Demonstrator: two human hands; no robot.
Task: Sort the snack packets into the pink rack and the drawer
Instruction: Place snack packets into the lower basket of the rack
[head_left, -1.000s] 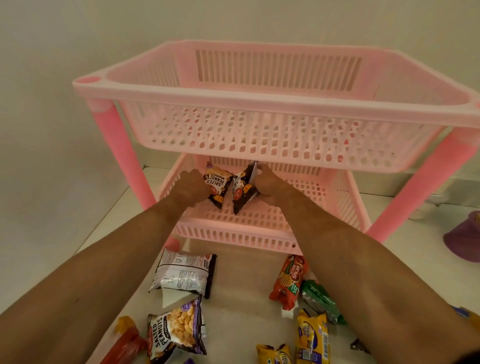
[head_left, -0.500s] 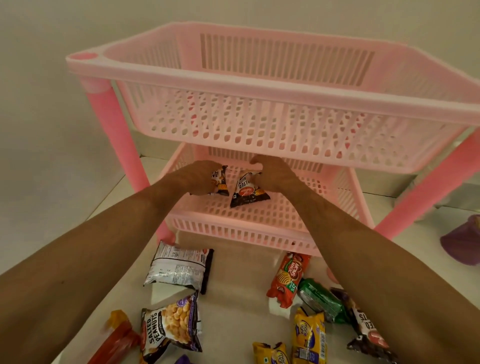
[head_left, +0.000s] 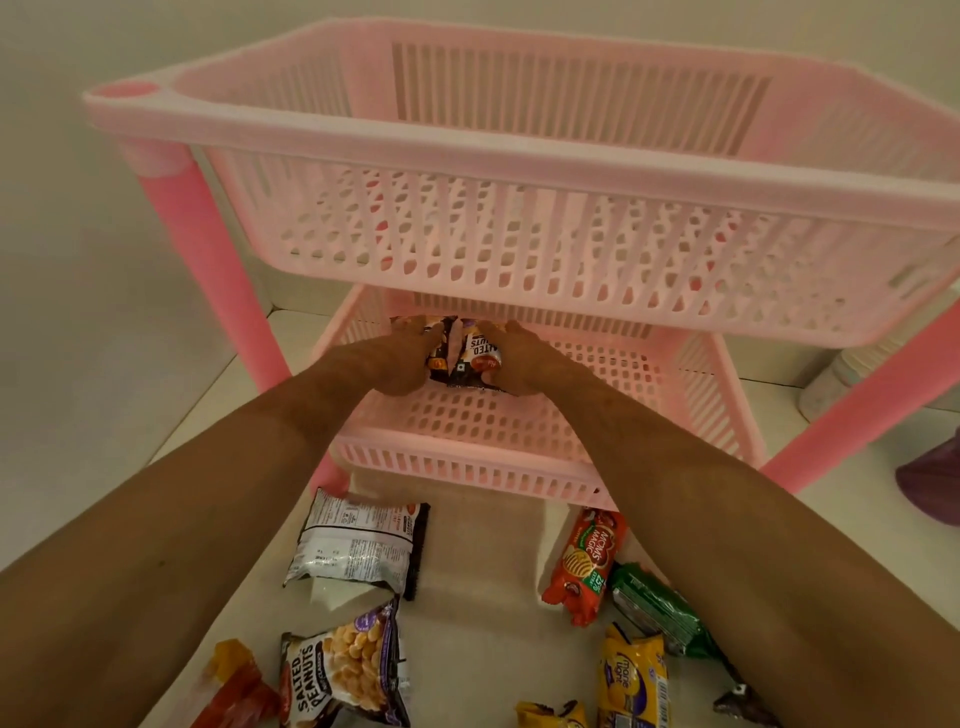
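The pink rack (head_left: 519, 156) stands in front of me with two slotted shelves. Both my hands reach into its lower shelf (head_left: 467, 431). My left hand (head_left: 395, 358) grips one dark salted peanuts packet (head_left: 441, 338) and my right hand (head_left: 514, 358) grips another (head_left: 475, 358). The two packets stand upright, pressed side by side, near the back of that shelf. The top shelf hides their upper edges. No drawer is in view.
Loose packets lie on the white floor before the rack: a silver-backed packet (head_left: 358, 545), a salted peanuts packet (head_left: 343, 670), a red biscuit roll (head_left: 584, 561), a green pack (head_left: 660, 613), a yellow pack (head_left: 631, 680) and an orange-red packet (head_left: 234, 691). A purple thing (head_left: 935, 483) sits at right.
Both hands have carried their packets deeper under the top shelf and brought them together. The packets now touch each other, upright on the lower shelf.
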